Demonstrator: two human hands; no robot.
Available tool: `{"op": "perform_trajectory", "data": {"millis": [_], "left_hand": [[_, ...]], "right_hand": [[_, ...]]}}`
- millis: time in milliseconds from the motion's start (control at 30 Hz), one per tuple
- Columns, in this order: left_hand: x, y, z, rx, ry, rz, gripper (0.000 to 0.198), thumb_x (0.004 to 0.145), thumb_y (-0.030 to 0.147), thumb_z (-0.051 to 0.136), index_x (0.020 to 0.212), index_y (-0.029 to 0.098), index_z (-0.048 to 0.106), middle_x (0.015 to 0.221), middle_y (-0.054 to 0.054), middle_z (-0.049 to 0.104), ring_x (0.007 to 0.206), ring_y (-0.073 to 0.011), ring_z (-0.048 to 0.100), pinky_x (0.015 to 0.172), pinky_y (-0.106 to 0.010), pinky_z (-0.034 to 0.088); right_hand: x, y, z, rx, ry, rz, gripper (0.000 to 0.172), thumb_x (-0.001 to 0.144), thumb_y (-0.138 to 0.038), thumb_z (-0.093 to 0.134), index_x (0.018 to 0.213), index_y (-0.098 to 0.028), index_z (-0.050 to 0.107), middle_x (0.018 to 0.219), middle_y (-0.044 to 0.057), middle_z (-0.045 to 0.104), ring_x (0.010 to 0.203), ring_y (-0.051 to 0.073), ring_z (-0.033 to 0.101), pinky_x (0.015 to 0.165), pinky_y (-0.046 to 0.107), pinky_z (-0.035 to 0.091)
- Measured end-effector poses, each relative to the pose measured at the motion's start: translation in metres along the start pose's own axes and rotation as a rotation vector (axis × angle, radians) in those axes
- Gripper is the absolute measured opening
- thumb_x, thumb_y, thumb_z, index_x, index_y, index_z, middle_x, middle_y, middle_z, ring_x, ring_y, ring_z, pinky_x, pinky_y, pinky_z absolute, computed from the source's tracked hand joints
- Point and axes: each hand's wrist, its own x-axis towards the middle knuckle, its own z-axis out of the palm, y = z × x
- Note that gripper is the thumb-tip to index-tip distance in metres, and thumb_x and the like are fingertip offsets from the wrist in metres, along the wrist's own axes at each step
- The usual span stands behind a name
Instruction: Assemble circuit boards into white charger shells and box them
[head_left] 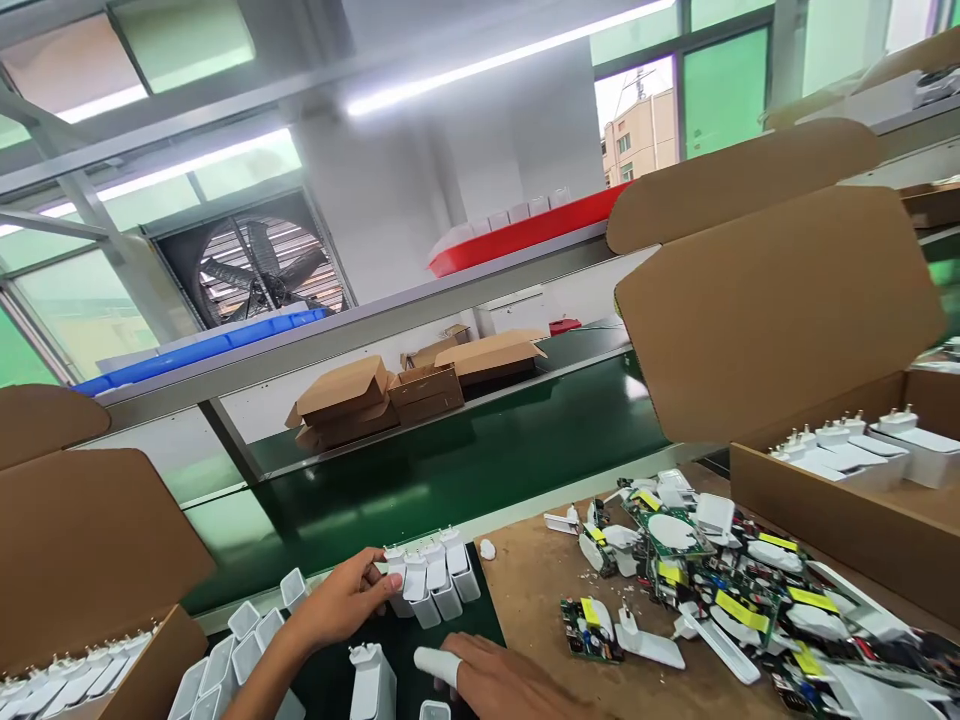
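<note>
My left hand [341, 600] reaches to a row of several white charger shells [435, 575] standing on a dark mat, its fingers curled against the leftmost shell. My right hand [499, 680] lies low at the bottom edge, fingers stretched flat, with a white cot on one fingertip [436, 664]. One more white charger shell [373, 680] stands between the two hands. Empty white housings [240, 650] lie by my left forearm.
A heap of green circuit boards and white covers [712, 590] covers the brown board on the right. Open cardboard boxes of white chargers stand at right [847, 520] and left [82, 560]. A green conveyor belt [465, 460] runs behind, with flat cartons [412, 390] on it.
</note>
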Motion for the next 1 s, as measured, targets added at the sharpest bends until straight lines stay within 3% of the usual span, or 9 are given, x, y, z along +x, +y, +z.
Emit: {"op": "perform_trajectory", "data": {"millis": [100, 167, 300, 367, 467, 633, 800, 867, 1000], "left_hand": [[-0.01, 0.0, -0.014, -0.065, -0.047, 0.011, 0.058, 0.099, 0.062, 0.038, 0.123, 0.015, 0.064, 0.1, -0.007, 0.072, 0.095, -0.0221, 0.071, 0.084, -0.031, 0.056], [-0.024, -0.002, -0.02, -0.073, -0.056, -0.001, 0.072, 0.088, 0.063, 0.061, 0.14, 0.014, 0.056, 0.117, -0.011, 0.07, 0.107, -0.0246, 0.068, 0.089, -0.033, 0.056], [-0.054, -0.01, -0.009, -0.037, -0.111, -0.018, 0.142, 0.053, 0.042, 0.097, 0.169, 0.031, 0.015, 0.157, -0.016, 0.048, 0.124, -0.0314, 0.062, 0.094, -0.036, 0.057], [-0.061, -0.015, 0.003, 0.003, -0.105, -0.012, 0.15, 0.055, 0.033, 0.096, 0.17, 0.036, 0.001, 0.158, -0.013, 0.046, 0.125, -0.0305, 0.061, 0.098, -0.035, 0.056], [-0.052, -0.021, 0.014, 0.022, -0.063, -0.078, 0.142, 0.065, 0.024, 0.088, 0.17, 0.035, -0.006, 0.147, -0.009, 0.056, 0.114, -0.0257, 0.067, 0.097, -0.032, 0.054], [-0.009, -0.019, 0.002, 0.006, 0.033, -0.121, 0.135, 0.065, 0.019, 0.083, 0.171, 0.024, -0.001, 0.154, -0.015, 0.052, 0.114, -0.0279, 0.067, 0.098, -0.035, 0.052], [0.026, -0.003, -0.005, 0.043, 0.001, -0.029, 0.147, 0.051, 0.028, 0.098, 0.171, 0.019, 0.012, 0.163, -0.017, 0.045, 0.143, -0.0345, 0.048, 0.117, -0.038, 0.04], [0.033, 0.004, -0.003, 0.079, -0.023, -0.005, 0.134, 0.053, 0.041, 0.098, 0.167, 0.022, 0.031, 0.159, -0.014, 0.052, 0.142, -0.036, 0.049, 0.117, -0.04, 0.04], [0.036, 0.011, 0.005, 0.166, -0.042, -0.034, 0.086, 0.064, 0.055, 0.09, 0.14, 0.022, 0.068, 0.138, -0.012, 0.069, 0.132, -0.0406, 0.056, 0.111, -0.045, 0.045]], "right_hand": [[0.0, -0.011, -0.012, -0.041, 0.111, -0.035, 0.035, 0.099, -0.04, 0.057, 0.129, -0.024, 0.068, 0.121, 0.013, 0.072, 0.107, 0.029, 0.068, 0.098, 0.038, 0.051], [0.0, -0.017, -0.018, -0.054, 0.177, -0.037, 0.034, 0.103, -0.037, 0.051, 0.13, -0.026, 0.068, 0.113, 0.01, 0.072, 0.098, 0.026, 0.068, 0.091, 0.035, 0.052], [0.001, -0.019, -0.017, -0.09, 0.212, -0.055, 0.032, 0.104, -0.036, 0.049, 0.128, -0.026, 0.069, 0.104, 0.008, 0.072, 0.088, 0.023, 0.067, 0.081, 0.032, 0.051], [0.002, -0.018, -0.012, -0.115, 0.226, -0.091, 0.031, 0.104, -0.036, 0.05, 0.127, -0.026, 0.069, 0.102, 0.007, 0.072, 0.087, 0.023, 0.066, 0.079, 0.031, 0.051], [0.004, -0.016, -0.005, -0.157, 0.249, -0.159, 0.03, 0.104, -0.035, 0.051, 0.127, -0.025, 0.068, 0.101, 0.006, 0.072, 0.087, 0.022, 0.066, 0.077, 0.031, 0.05], [0.006, -0.009, 0.002, -0.227, 0.299, -0.243, 0.028, 0.107, -0.039, 0.051, 0.122, -0.023, 0.068, 0.101, 0.006, 0.073, 0.085, 0.021, 0.067, 0.075, 0.03, 0.05], [0.01, 0.013, 0.017, -0.383, 0.284, -0.291, 0.022, 0.103, -0.042, 0.063, 0.113, -0.023, 0.07, 0.098, 0.003, 0.075, 0.082, 0.019, 0.067, 0.07, 0.03, 0.048], [0.013, 0.023, 0.025, -0.494, 0.283, -0.31, 0.025, 0.1, -0.045, 0.069, 0.109, -0.021, 0.07, 0.097, 0.002, 0.075, 0.08, 0.019, 0.067, 0.069, 0.03, 0.047], [0.017, 0.033, 0.037, -0.618, 0.285, -0.374, 0.026, 0.1, -0.046, 0.07, 0.093, -0.02, 0.07, 0.091, 0.001, 0.074, 0.077, 0.017, 0.063, 0.065, 0.031, 0.044]]}}
